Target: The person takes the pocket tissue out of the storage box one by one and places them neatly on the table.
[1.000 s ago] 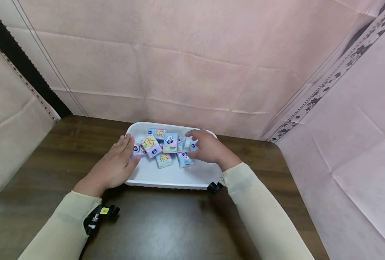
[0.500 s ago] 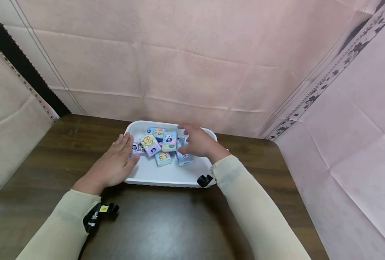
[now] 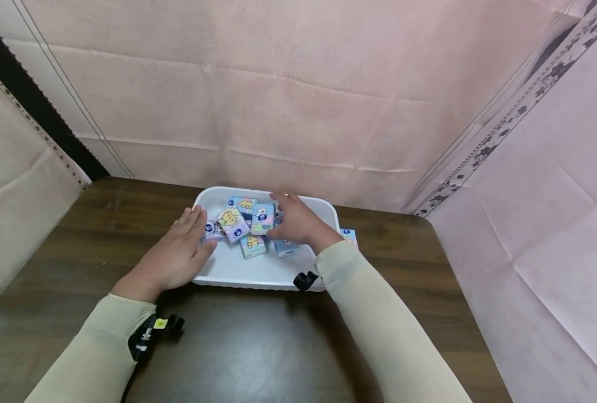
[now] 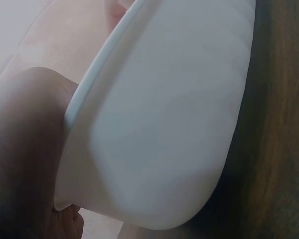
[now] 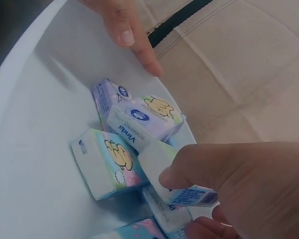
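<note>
A white tray [image 3: 258, 274] holds several small Vinda tissue packs with cartoon prints. My left hand [image 3: 174, 254] lies along the tray's left rim with its fingers extended, beside a purple tissue pack [image 3: 214, 230]. Over the right part of the heap is my right hand [image 3: 300, 224], thumb and index finger spread apart at the edge of a blue and green tissue pack [image 3: 263, 218]. In the right wrist view, the thumb overlaps the white side of this pack [image 5: 154, 162]; the other fingers are partly hidden. A yellow-figured pack [image 3: 233, 225] leans to its left.
Another tissue pack [image 3: 349, 235] lies on the brown wooden table [image 3: 238, 341] just outside the tray's right rim, partly covered by the right wrist. Pale patterned cloth [image 3: 298, 112] rises behind the table and along both sides.
My right hand has moved left over the tray toward the blue and green tissue pack. The pack outside the tray has come into view from behind the arm. My left hand stays put.
</note>
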The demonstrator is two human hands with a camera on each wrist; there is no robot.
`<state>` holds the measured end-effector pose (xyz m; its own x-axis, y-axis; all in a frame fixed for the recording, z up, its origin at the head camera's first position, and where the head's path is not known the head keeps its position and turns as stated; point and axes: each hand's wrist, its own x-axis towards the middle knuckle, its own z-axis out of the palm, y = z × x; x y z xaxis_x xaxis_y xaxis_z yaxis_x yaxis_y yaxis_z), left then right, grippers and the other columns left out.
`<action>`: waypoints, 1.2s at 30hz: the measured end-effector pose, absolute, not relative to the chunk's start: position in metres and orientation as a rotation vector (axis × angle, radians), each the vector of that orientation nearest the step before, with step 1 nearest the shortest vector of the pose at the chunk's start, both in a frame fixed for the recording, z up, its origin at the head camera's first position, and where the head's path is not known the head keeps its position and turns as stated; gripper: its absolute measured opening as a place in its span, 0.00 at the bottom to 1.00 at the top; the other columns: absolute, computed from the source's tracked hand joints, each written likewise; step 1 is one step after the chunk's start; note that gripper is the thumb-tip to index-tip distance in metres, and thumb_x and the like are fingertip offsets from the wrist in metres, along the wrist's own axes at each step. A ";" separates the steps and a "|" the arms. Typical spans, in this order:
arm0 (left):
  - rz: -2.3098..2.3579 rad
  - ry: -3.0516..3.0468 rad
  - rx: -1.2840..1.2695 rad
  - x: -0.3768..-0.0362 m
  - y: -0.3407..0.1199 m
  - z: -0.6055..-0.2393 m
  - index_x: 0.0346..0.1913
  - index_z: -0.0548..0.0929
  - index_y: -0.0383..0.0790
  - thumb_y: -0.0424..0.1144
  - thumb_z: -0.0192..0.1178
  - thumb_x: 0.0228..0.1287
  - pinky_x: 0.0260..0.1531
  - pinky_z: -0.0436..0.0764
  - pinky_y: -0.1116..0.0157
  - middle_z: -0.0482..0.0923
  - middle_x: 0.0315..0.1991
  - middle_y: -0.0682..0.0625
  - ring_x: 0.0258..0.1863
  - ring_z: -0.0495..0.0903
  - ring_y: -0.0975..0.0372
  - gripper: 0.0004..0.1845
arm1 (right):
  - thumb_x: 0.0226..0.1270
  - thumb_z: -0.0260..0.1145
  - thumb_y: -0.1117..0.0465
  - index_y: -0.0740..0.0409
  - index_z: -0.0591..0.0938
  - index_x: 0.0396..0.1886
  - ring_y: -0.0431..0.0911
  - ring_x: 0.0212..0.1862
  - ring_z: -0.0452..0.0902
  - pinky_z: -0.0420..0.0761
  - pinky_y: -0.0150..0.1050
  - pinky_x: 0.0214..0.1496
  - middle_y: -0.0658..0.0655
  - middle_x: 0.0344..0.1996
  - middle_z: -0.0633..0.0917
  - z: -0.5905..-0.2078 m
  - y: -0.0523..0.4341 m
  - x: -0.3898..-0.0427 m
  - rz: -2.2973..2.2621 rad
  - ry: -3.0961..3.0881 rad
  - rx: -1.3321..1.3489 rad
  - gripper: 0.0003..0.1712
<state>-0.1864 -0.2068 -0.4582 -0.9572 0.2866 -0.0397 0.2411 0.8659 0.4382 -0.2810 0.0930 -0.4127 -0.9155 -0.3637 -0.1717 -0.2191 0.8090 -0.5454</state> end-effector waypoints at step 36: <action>0.650 2.923 0.411 -0.188 -0.206 -0.458 0.93 0.39 0.36 0.68 0.39 0.89 0.91 0.43 0.34 0.29 0.95 0.41 0.94 0.28 0.42 0.50 | 0.67 0.84 0.62 0.44 0.66 0.90 0.50 0.73 0.76 0.77 0.54 0.84 0.55 0.83 0.70 -0.411 0.093 -0.275 -0.669 2.716 -0.501 0.56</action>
